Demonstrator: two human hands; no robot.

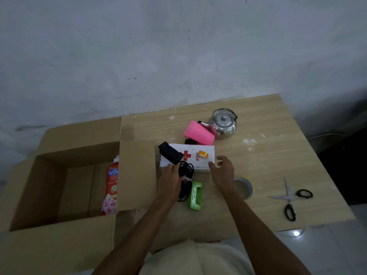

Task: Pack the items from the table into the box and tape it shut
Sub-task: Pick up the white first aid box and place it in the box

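— How far along are you?
— Barely started. One red bottle [111, 185] stands in the box [47, 187], and its flaps are open.
— And the rest?
— All on the bench [258, 120]: kettle [224, 124], pink cup [198, 132], green case [195, 196], black cable [185, 169], white first-aid case [198, 165]. My right hand [222, 169] hovers, fingers spread, at its near right corner. My left hand [170, 181] is at the near left corner, by the cable; I can't tell if it's gripping. Tape roll [245, 187] and scissors [290, 197] lie untouched.

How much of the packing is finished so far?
Barely begun. One red bottle is in the open box. The left hand and right hand are at the white first-aid case. Pink cup, kettle, green holder and black cable are unpacked; flaps untaped.
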